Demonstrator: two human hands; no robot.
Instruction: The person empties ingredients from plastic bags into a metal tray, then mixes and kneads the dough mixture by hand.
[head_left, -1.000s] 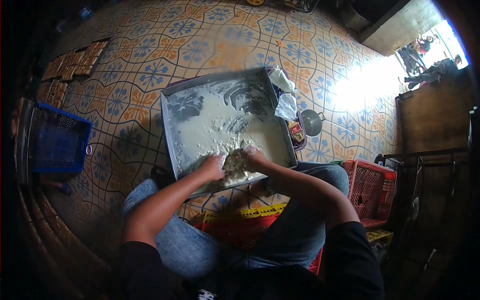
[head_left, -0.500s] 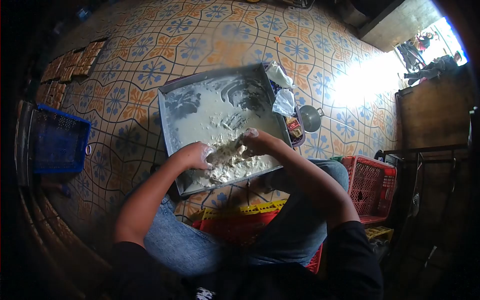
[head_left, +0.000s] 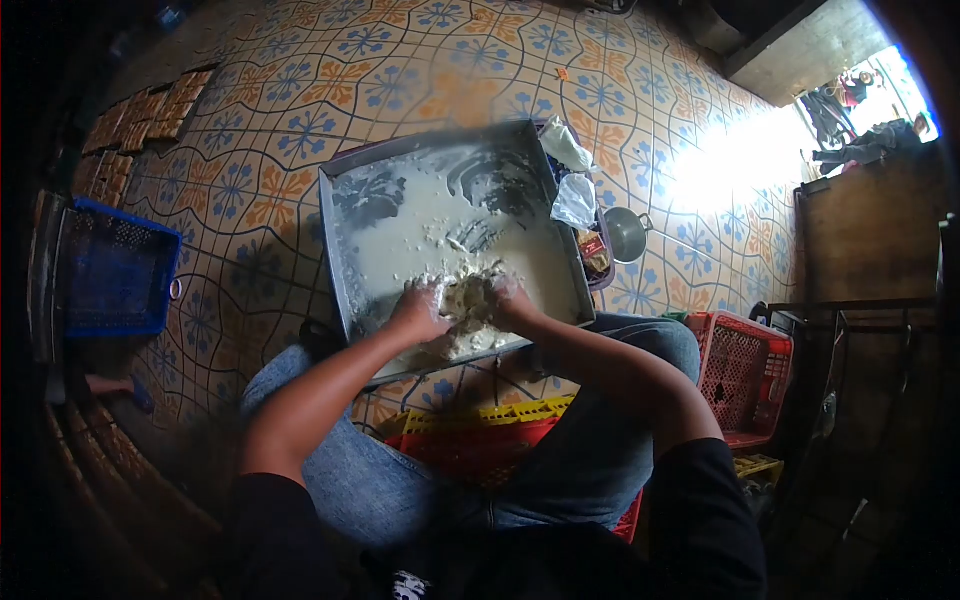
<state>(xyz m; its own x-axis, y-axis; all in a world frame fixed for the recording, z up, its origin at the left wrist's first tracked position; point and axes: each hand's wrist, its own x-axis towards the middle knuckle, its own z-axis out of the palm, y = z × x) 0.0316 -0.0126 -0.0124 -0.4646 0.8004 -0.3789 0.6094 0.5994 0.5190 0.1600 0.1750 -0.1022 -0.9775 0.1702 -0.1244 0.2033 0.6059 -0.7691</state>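
Note:
A large square metal tray (head_left: 335, 255) lies in front of my knees, coated inside with pale wet flour mixture. Lumpy dough (head_left: 468, 342) is heaped at its near side. My left hand (head_left: 426, 306) is in the dough from the left, fingers curled into it and smeared white. Opposite it, my right hand (head_left: 509, 297) grips the same clump from the right, also coated. Both hands are close together, with dough between them; the fingertips are partly buried.
Beside the tray's right wall are white plastic bags (head_left: 573, 203), a red packet (head_left: 592, 247) and a metal pan (head_left: 627, 236). A blue crate (head_left: 120, 275) stands left, a red crate (head_left: 740, 375) right. Another person's foot (head_left: 115, 385) shows at left.
My left hand has moved right and my right hand slightly nearer to me, bringing them closer together around the dough. The other person's foot shows more at left.

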